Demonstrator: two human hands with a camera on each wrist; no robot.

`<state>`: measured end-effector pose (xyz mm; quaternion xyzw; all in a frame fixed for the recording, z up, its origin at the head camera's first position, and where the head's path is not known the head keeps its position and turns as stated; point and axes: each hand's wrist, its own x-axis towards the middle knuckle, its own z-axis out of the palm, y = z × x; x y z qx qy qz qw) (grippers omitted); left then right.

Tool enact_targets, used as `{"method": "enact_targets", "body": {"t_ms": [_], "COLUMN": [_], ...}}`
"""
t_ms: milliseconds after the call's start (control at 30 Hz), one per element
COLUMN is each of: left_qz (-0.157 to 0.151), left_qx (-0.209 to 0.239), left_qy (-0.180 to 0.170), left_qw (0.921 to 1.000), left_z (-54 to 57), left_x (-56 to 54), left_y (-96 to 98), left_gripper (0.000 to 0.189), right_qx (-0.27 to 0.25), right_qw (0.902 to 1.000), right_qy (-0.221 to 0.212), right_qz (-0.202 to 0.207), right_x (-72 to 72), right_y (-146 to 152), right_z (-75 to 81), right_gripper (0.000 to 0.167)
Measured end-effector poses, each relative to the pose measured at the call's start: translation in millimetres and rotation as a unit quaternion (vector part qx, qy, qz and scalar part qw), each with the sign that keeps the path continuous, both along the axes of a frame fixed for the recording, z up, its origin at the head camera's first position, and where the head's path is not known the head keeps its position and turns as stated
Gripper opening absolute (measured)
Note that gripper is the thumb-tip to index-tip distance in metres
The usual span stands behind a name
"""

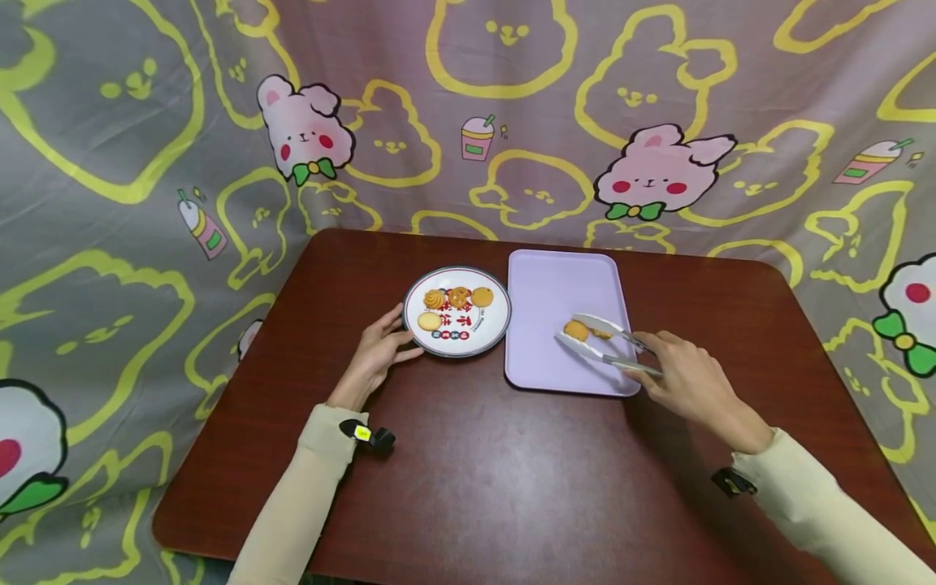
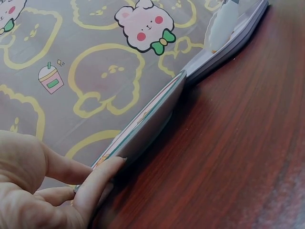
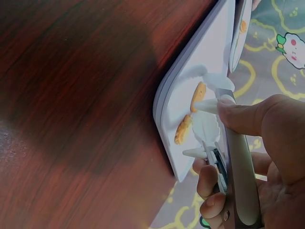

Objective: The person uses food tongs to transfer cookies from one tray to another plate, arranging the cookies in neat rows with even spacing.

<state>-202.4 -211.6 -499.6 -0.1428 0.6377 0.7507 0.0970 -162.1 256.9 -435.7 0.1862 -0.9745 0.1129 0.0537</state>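
My left hand [image 1: 374,349] pinches the left rim of a round white plate [image 1: 494,315] between thumb and fingers; the left wrist view shows the thumb [image 2: 102,181] along the plate's edge. Several cookies [image 1: 430,321] lie on the plate. My right hand [image 1: 691,378] grips a pair of tongs [image 3: 240,167], thumb on one arm and fingers curled round the other. The spread pale tips of the tongs reach over the lilac tray [image 1: 563,280]. Between them, on the tray, lie a round cookie [image 1: 576,330] and a second cookie [image 3: 183,129] with a ridged surface.
Plate and tray stand side by side, their edges meeting, on a dark red-brown wooden table [image 1: 468,471]. A patterned curtain [image 1: 409,195] hangs behind and to the sides of the table. Small cameras sit on both wrists.
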Motion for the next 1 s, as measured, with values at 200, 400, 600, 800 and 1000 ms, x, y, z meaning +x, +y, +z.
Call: {"method": "enact_targets", "body": {"t_ms": [200, 400, 600, 800, 1000], "left_qz": [-0.002, 0.001, 0.003, 0.003, -0.001], "left_qx": [-0.003, 0.004, 0.003, 0.002, 0.002], "left_qy": [0.0, -0.001, -0.003, -0.004, -0.003], "left_qw": [1.0, 1.0, 1.0, 1.0, 1.0], "left_z": [0.0, 0.2, 0.2, -0.4, 0.0], "left_x": [0.2, -0.1, -0.4, -0.5, -1.2], "left_y": [-0.4, -0.2, 0.3, 0.6, 0.1], "left_gripper": [0.072, 0.073, 0.073, 0.072, 0.072], "right_qx": [0.002, 0.006, 0.005, 0.005, 0.003], "right_qw": [1.0, 0.9999, 0.9999, 0.9999, 1.0], "right_qy": [0.001, -0.007, -0.011, -0.003, 0.001], "right_qz": [-0.002, -0.008, -0.009, -0.01, -0.009], "right_x": [4.0, 5.9, 7.1, 8.9, 9.8], "right_y": [3, 7, 8, 10, 12], "right_z": [0.9, 1.4, 1.4, 1.5, 0.4], "right_gripper": [0.062, 0.062, 0.062, 0.061, 0.061]}}
